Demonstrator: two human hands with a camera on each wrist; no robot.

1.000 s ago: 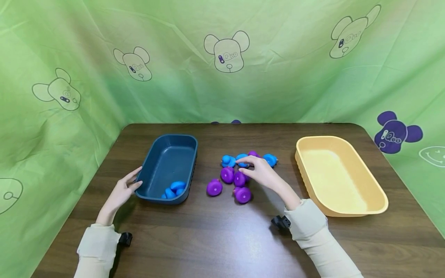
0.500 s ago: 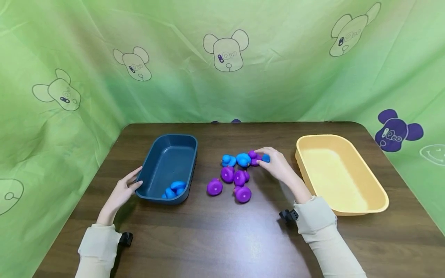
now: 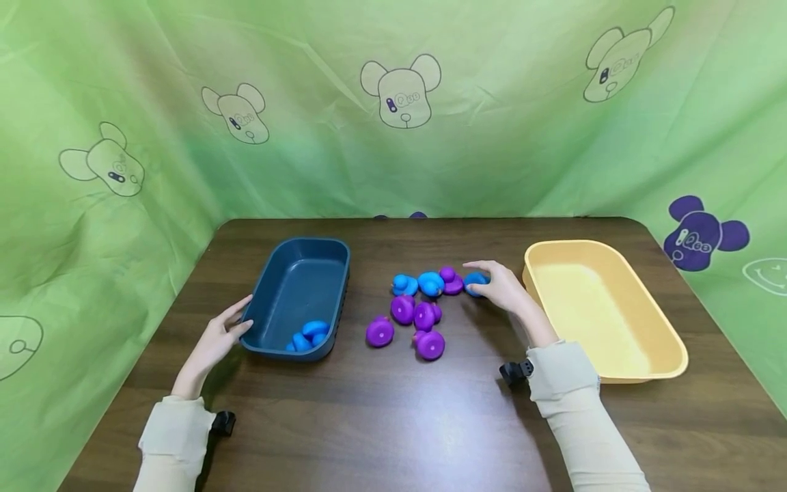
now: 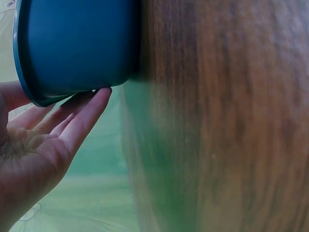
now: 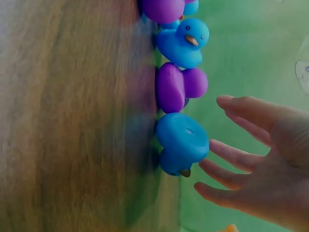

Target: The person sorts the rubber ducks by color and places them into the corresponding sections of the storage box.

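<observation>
- Done: a few blue ducks [image 3: 307,335] lie in the navy bin [image 3: 299,263]; the yellow bin [image 3: 615,369] holds nothing.
- Left: three blue ducks and five purple ducks [image 3: 406,321] sit on the desk [image 3: 393,424].
- Your right hand [image 3: 501,287] is spread, fingertips at the end blue duck [image 3: 475,281]; your left hand [image 3: 215,342] rests flat against the navy bin.

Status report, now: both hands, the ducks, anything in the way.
Left hand open, touching blue bin. Right hand open, fingertip on tipped blue duck. Purple duck crowds its left side; yellow bin stands right.

The left hand [image 3: 216,340] rests with straight fingers against the near left corner of the dark blue bin [image 3: 299,295] — palm turned inward. The right hand [image 3: 501,287] reaches out well to that bin's right, fingers spread and relaxed — its forearm angled back, sleeved.
</observation>
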